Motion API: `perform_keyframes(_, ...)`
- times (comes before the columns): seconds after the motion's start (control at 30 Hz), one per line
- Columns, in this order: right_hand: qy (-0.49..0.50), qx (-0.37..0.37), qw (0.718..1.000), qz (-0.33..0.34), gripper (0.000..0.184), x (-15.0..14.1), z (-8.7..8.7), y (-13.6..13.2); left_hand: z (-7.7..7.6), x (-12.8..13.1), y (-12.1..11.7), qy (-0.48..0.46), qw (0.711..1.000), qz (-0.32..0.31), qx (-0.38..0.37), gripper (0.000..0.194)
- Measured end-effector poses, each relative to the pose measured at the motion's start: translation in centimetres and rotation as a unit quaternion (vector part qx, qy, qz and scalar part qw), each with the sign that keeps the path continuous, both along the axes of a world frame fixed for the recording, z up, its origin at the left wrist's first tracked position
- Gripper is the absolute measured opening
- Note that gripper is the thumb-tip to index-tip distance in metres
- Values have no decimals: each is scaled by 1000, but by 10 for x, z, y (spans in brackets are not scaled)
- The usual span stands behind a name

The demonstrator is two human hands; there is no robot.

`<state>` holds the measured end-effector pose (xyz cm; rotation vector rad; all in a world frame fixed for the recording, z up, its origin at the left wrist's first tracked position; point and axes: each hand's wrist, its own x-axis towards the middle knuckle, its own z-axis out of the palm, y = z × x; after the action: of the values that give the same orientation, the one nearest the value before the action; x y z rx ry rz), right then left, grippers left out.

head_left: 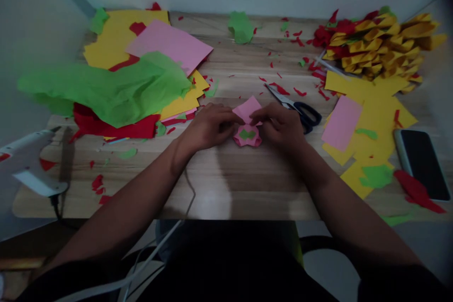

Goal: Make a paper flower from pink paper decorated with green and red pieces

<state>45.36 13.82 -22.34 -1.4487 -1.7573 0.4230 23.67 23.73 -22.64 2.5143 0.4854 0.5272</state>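
My left hand (208, 126) and my right hand (281, 125) meet at the middle of the wooden table (226, 179). Both pinch a small folded pink paper piece (247, 125) that has a green patch on its lower part. The fingers of each hand are curled onto the paper's side edges, and the paper's lower part rests on the table. Black-handled scissors (300, 108) lie just right of my right hand.
Green tissue (109, 87), red, yellow and pink sheets (170, 42) pile at the left. Folded yellow and red paper pieces (382, 45) heap at the back right. A phone (423, 163) lies at the right edge, a white glue gun (28, 160) at the left. Red scraps are scattered about.
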Motion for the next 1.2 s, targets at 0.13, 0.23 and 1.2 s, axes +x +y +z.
perform_keyframes(0.13,71,41,993,-89,6,1,-9,12,-3,0,0,-60,995,47,-66,14)
perform_keyframes(0.23,95,20,989,-109,21,4,-14,18,-4,1,1,-96,986,84,-110,19)
perform_keyframes(1.2,-148,9,932,-330,30,19,-19,-40,23,-144,-16,155,847,501,80,50)
